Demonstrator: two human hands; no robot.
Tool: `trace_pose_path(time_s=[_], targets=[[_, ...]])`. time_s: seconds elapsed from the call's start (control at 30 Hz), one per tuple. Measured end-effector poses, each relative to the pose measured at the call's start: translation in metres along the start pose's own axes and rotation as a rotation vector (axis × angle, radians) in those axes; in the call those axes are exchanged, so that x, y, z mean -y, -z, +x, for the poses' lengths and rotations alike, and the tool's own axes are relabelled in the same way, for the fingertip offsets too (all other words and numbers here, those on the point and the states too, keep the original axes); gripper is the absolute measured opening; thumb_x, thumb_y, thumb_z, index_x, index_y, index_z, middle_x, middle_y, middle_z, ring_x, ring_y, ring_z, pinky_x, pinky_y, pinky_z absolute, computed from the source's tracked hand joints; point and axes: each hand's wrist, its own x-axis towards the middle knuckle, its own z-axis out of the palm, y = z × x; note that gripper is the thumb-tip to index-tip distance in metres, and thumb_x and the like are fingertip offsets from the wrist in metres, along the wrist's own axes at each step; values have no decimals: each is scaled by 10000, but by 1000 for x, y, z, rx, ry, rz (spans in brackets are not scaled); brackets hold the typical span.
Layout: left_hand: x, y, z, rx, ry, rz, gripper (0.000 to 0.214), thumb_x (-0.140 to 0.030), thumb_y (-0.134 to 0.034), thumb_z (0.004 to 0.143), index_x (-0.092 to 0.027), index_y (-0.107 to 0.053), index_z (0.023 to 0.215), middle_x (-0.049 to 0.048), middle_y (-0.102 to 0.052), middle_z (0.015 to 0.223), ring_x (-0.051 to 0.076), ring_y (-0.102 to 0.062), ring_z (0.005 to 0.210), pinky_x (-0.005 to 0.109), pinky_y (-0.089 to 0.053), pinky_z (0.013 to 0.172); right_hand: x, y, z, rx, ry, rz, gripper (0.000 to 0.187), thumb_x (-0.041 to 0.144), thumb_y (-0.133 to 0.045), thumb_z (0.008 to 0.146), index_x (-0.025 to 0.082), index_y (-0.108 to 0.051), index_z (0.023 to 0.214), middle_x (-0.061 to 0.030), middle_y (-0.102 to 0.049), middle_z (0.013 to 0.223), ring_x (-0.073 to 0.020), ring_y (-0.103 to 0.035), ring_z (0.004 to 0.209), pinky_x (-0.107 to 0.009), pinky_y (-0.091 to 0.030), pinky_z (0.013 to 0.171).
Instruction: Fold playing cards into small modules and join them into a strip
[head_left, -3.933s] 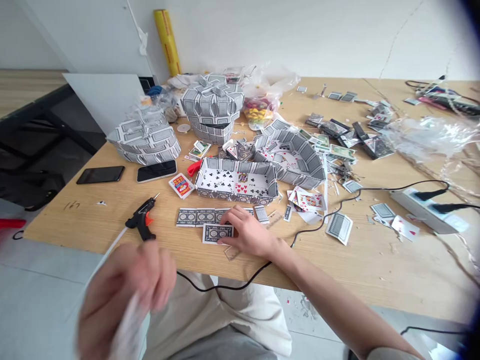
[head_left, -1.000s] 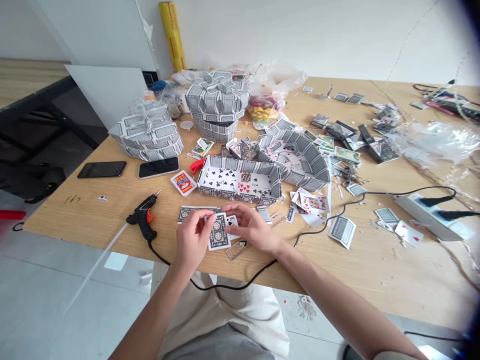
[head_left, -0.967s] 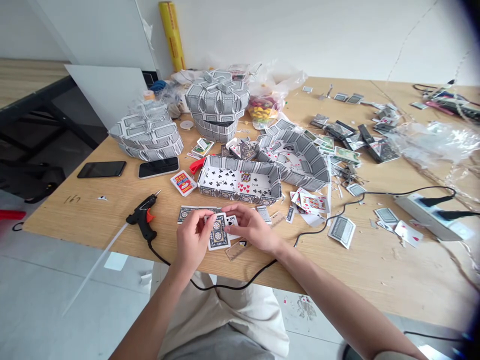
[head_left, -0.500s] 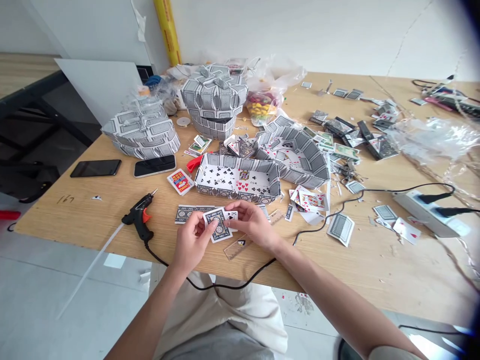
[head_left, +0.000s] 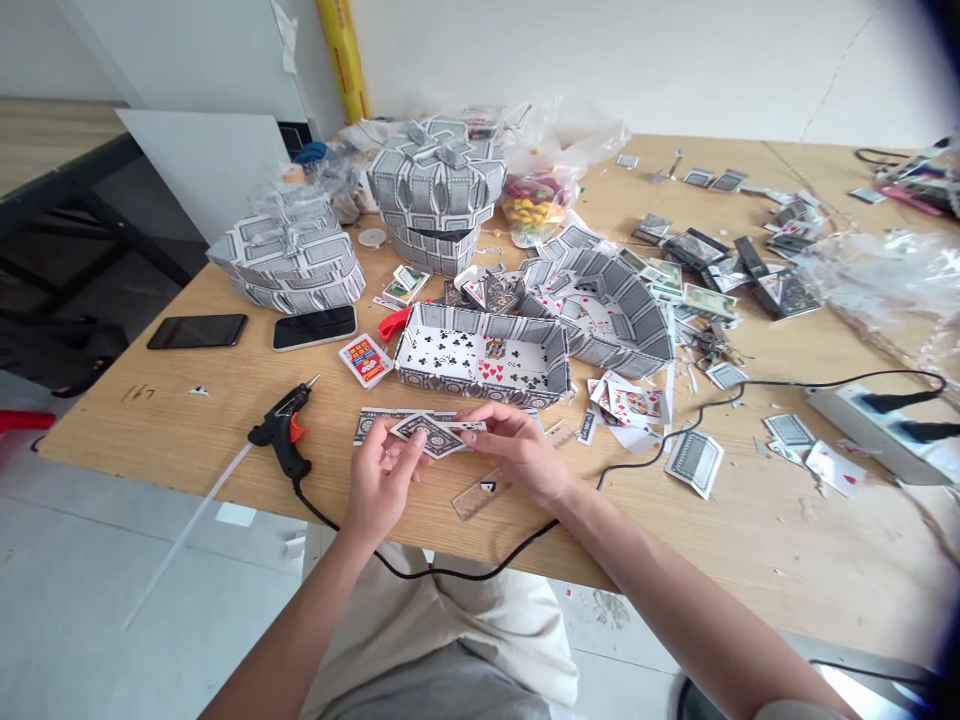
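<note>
Watching remotely, I see my left hand [head_left: 380,483] and right hand [head_left: 523,455] pinching a playing card [head_left: 433,435] between closed fingers [head_left: 480,417], beside a built card tray [head_left: 480,383] on the desk [head_left: 165,420]; loose cards [head_left: 694,463] lie unused.

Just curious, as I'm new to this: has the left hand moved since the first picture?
Yes: the left hand has moved right and forward, from below the hot glue gun to beside it.

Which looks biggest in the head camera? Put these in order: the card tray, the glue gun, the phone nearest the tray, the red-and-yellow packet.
Largest: card tray.
Middle: glue gun and phone, too alike to rank.
Smallest: red-and-yellow packet.
</note>
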Motion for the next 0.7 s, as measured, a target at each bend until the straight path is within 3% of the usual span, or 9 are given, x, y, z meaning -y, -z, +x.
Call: trace_pose_path(time_s=[0.17, 0.37, 0.47, 0.6, 0.7], targets=[[0, 6, 0, -35, -65, -71, 278, -453, -754, 970, -190, -669, 1000, 16, -712, 853, 113, -614, 597, 214, -509, 504, -2, 2, 2, -44, -14, 72, 229, 319, -997, 693, 269, -851, 863, -14, -794, 1227, -199, -737, 1037, -352, -565, 969], [6, 10, -1, -73, -81, -319, 232, -393, -767, 962, -198, -652, 913, -15, -625, 813, 117, -618, 647, 213, -541, 555, -4, 4, 4, -120, 34, 22, 178, 344, -955, 709, 240, -822, 763, -3, -767, 863, -164, -682, 827, -335, -570, 892], [6, 9, -1, -105, -54, -368, 246, -383, -796, 931, -198, -635, 909, -19, -628, 808, 115, -615, 639, 209, -547, 559, 0, 4, 2, -112, 1, 24, 124, 327, -857, 753, 216, -841, 804, -38, -777, 910, -197, -698, 864, -373, -573, 922], [7, 9, 1, -170, -17, -278, 263, -404, -818, 908, -202, -667, 984, 10, -703, 907, 140, -678, 791, 201, -576, 664, 5, 4, -2, -114, 55, -124, 175, 337, -740, 821, 190, -834, 814, -59, -754, 841, -207, -674, 810, -363, -562, 832], [7, 8, 2, -143, 47, -174, 319, -495, -792, 915, -210, -677, 1002, 16, -724, 879, 151, -672, 711, 203, -541, 545, 4, 0, -4, -68, 126, -247, 166, 350, -815, 848, 218, -761, 934, -30, -738, 882, -193, -671, 812, -335, -558, 772]])
